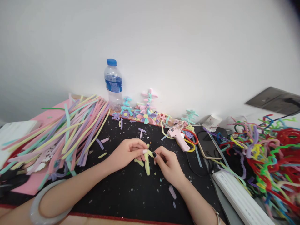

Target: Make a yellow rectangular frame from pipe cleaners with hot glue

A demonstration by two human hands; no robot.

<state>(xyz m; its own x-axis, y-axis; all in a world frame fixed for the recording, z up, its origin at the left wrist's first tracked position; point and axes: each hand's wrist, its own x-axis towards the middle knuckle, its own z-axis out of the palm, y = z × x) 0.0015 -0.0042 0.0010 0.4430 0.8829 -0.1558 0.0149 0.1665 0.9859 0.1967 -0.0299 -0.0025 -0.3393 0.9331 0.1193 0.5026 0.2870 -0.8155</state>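
Above the middle of the black mat (112, 190), my left hand (128, 153) pinches a pale yellow pipe cleaner piece (147, 164) between thumb and fingers. One thick end of the piece hangs down below the fingertips. From the right, my right hand (166, 162) is closed with thumb and forefinger on a short arm of the same yellow piece. Another yellow bit (139, 162) shows just under my left fingers; whether it is joined to the held piece I cannot tell. A small purple T-shaped piece (141, 132) lies beyond my hands.
A bundle of pastel pipe cleaners (77, 131) lies at left. Along the wall stand a water bottle (113, 84) and fuzzy flower shapes (146, 115). A pink glue gun (179, 137), a phone (209, 145), a paper cup (212, 122), a white power strip (241, 200) and tangled pipe cleaners (269, 156) fill the right.
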